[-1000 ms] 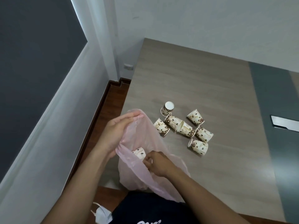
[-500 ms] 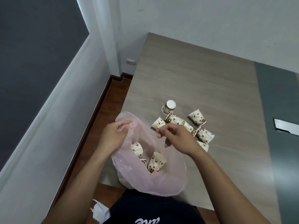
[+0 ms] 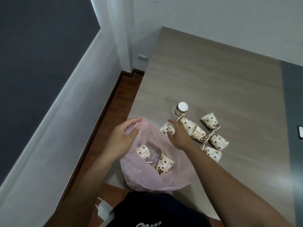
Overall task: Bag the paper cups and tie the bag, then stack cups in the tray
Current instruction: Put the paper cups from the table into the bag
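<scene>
A thin pink plastic bag (image 3: 164, 179) hangs open at the table's near left edge. My left hand (image 3: 122, 136) pinches its far rim and holds the mouth up. Inside lie paper cups printed with coffee beans, one (image 3: 143, 151) at the left and one (image 3: 164, 164) in the middle. My right hand (image 3: 177, 135) reaches over the bag, fingers spread around a lying cup (image 3: 167, 129) just past the rim. Several more cups lie on the table to the right, such as one (image 3: 199, 134) on its side, and one (image 3: 180, 109) stands upside down.
The wooden table (image 3: 213, 76) stretches away toward a white wall. A dark grey strip (image 3: 293, 112) runs along its right side with a pale flat object (image 3: 300, 132) at the frame edge. Left of the table is brown floor (image 3: 118, 108) and a white wall. No tray is in view.
My right hand left the bag's mouth, where it dropped a cup, and moved forward onto the nearest lying cup. The bag's mouth now gapes wider. My left hand stayed on the rim.
</scene>
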Tool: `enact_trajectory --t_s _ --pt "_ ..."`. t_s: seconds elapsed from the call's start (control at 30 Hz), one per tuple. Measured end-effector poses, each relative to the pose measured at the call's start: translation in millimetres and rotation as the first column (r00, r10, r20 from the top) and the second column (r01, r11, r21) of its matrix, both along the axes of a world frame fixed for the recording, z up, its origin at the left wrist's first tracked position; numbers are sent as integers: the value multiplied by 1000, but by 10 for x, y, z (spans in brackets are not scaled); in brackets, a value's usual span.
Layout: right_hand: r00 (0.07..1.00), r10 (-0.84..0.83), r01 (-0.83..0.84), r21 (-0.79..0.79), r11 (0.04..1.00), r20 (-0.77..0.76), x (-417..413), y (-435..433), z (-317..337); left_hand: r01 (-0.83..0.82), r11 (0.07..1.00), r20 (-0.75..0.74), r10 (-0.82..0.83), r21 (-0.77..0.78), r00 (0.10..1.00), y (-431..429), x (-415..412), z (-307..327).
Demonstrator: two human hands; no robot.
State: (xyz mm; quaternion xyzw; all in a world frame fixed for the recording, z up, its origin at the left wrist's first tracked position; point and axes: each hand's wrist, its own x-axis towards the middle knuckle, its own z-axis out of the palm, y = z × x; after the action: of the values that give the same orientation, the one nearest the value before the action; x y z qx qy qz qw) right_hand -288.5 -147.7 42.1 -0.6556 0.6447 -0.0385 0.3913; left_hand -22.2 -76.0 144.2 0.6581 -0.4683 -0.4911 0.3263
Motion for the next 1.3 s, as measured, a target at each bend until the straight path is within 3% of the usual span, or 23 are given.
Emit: enact_trajectory --t_s 0.17,0.33,0.47,0.63,0.73,0.83,0.9,0.97,1.0,1.03,1.07,1.17,1.23,1.3 --pt "982 155 -148 75 986 -110 -30 60 -234 111 994 -23 -111 -7 994 74 -13 58" --pt "974 106 -95 64 993 -202 -39 257 -284 116 993 -33 -115 38 993 143 35 -18" --pt "970 32 -17 66 998 -243 -114 466 -304 226 969 -34 -223 103 974 153 38 35" --pt "950 -308 306 44 951 47 -257 541 -221 236 966 -11 -236 110 972 155 -66 91" --pt "806 -497 501 75 862 323 -335 518 102 181 974 18 -185 134 983 120 -181 120" --pt "510 -617 586 283 759 599 -283 481 581 228 957 14 -234 181 972 79 -297 153" --pt "288 -624 497 444 745 726 -243 522 828 217 957 -10 -219 192 976 47 -416 218" --pt "67 -654 343 598 725 754 -172 673 933 133 975 -54 -126 180 991 -8 -530 314" --pt "29 -670 275 638 719 742 -155 781 898 102 981 -84 -89 167 992 -34 -596 372" --pt "51 -676 207 654 727 735 -129 891 831 78 985 -123 -59 154 991 -54 -645 428" --pt "150 -675 185 650 737 722 -105 993 762 63 988 -166 -40 139 985 -69 -680 471" --pt "556 -579 278 523 805 596 -46 1193 561 69 989 -312 -25 132 950 -54 -776 617" --pt "793 -452 313 364 877 407 -66 1280 467 105 979 -455 -15 174 891 -18 -832 718" --pt "894 -394 332 273 903 215 -145 1381 374 155 967 -554 -19 201 832 25 -876 786"
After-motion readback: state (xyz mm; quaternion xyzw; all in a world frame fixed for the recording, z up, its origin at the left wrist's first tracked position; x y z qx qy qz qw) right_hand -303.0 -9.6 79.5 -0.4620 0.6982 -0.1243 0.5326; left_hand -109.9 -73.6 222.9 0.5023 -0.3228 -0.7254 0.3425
